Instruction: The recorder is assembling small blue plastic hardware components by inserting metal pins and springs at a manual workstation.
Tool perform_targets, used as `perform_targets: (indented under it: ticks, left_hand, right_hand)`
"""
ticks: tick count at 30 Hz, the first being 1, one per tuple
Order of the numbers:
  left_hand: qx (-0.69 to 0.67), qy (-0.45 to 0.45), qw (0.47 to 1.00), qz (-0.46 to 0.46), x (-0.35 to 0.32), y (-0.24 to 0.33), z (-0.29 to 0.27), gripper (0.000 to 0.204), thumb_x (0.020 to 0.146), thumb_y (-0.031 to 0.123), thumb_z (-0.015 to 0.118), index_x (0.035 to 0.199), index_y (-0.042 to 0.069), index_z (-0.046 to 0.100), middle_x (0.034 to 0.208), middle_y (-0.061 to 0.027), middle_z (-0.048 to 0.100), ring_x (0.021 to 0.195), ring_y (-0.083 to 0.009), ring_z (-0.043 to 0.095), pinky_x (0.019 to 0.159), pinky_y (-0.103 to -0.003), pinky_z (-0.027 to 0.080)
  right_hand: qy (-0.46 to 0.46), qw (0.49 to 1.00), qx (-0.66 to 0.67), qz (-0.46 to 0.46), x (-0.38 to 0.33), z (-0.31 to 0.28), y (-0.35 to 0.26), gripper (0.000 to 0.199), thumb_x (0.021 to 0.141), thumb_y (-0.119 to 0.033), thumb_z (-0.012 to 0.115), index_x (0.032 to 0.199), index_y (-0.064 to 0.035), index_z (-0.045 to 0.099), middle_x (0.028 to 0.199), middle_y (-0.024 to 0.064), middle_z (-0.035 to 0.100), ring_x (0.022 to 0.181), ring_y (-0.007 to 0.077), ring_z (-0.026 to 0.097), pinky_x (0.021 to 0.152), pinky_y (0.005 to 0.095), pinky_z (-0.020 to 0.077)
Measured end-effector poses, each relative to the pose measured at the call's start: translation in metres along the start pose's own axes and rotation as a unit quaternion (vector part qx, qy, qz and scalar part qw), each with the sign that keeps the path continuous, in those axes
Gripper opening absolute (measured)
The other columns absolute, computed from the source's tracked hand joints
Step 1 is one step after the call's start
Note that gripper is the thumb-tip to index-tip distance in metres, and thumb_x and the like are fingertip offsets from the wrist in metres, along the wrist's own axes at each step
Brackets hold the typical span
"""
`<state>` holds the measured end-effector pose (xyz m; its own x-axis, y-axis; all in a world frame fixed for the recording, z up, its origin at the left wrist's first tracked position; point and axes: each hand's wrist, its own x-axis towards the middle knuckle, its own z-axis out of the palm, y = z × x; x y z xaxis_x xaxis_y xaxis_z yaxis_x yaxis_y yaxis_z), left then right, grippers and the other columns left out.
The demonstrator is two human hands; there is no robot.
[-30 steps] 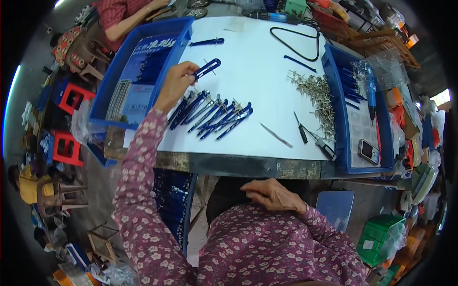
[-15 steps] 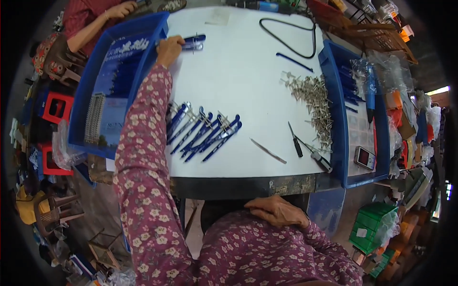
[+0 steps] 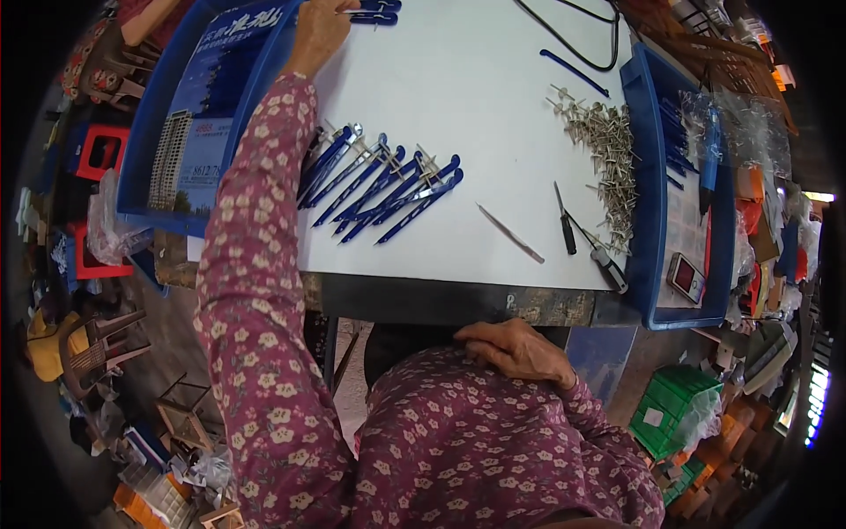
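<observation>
My left hand (image 3: pixel 319 35) reaches over the far left of the white tabletop (image 3: pixel 432 115), beside the blue tray. Its fingers are closed at the near ends of slim blue plastic pieces (image 3: pixel 377 12), which are partly cut off by the upper edge of the view. Nearer to me lies a slanting row of similar long blue pieces (image 3: pixel 397 196) with metal pins standing out of them; my left sleeve comes close to the row's left end. My right hand (image 3: pixel 522 351) rests on my lap below the table edge, fingers laid loosely, holding nothing visible.
Blue trays stand left (image 3: pixel 256 115) and right (image 3: pixel 648 264). By the right one lie a heap of metal pins (image 3: pixel 608 159), screwdrivers (image 3: pixel 567 231), a thin metal blade (image 3: pixel 511 233), a blue strip (image 3: pixel 573 72) and a black cord (image 3: pixel 608 63). A phone (image 3: pixel 686 275) lies inside it.
The whole view has tilted, so the table and its things sit higher in the picture. My left hand stays by the same blue pieces; my right hand stays on my lap.
</observation>
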<state>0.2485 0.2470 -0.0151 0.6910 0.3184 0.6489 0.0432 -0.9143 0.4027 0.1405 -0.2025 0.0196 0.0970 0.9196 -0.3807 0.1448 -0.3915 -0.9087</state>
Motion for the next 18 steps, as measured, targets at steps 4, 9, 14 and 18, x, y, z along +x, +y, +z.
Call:
perform_targets:
  ticks: [4, 9, 14, 18]
  left_hand:
    - [-0.107, -0.097, 0.981, -0.129, -0.030, 0.082, -0.060, 0.020, 0.081, 0.007, 0.052, 0.097, 0.006, 0.064, 0.086, -0.0076, 0.064, 0.085, -0.0186, 0.061, 0.078, -0.030, 0.045]
    - [-0.096, -0.104, 0.970, -0.195, -0.106, 0.114, -0.116, 0.019, 0.082, 0.007, 0.052, 0.095, -0.001, 0.063, 0.087, -0.0121, 0.065, 0.081, -0.0174, 0.062, 0.074, -0.026, 0.046]
    - [-0.039, -0.091, 0.970, -0.224, -0.160, 0.135, -0.130, 0.017, 0.083, 0.005, 0.053, 0.097, 0.001, 0.063, 0.091, -0.0101, 0.065, 0.083, -0.0156, 0.061, 0.074, -0.025, 0.045]
    - [-0.070, -0.083, 0.981, -0.161, -0.169, 0.160, -0.111, 0.017, 0.081, -0.002, 0.053, 0.095, 0.001, 0.062, 0.090, -0.0096, 0.063, 0.082, -0.0181, 0.060, 0.071, -0.026, 0.045]
  right_hand:
    - [0.004, 1.000, 0.019, 0.006, -0.002, 0.002, 0.008, 0.026, 0.089, -0.009, 0.048, 0.111, 0.0011, 0.055, 0.079, 0.0140, 0.065, 0.070, 0.0215, 0.064, 0.065, 0.0312, 0.0501]
    - [-0.012, 0.995, 0.079, -0.054, -0.009, 0.006, -0.015, 0.022, 0.088, -0.004, 0.047, 0.106, 0.0027, 0.058, 0.081, 0.0139, 0.065, 0.070, 0.0219, 0.064, 0.063, 0.0298, 0.0507]
    - [-0.141, 0.875, 0.299, -0.353, -0.014, 0.011, -0.062, 0.020, 0.090, -0.005, 0.046, 0.097, 0.0074, 0.060, 0.089, 0.0196, 0.064, 0.073, 0.0236, 0.065, 0.063, 0.0303, 0.0532]
    - [-0.145, 0.747, 0.388, -0.520, -0.016, 0.028, -0.112, 0.021, 0.090, -0.005, 0.043, 0.100, 0.0050, 0.059, 0.093, 0.0204, 0.061, 0.075, 0.0278, 0.062, 0.060, 0.0323, 0.0506]
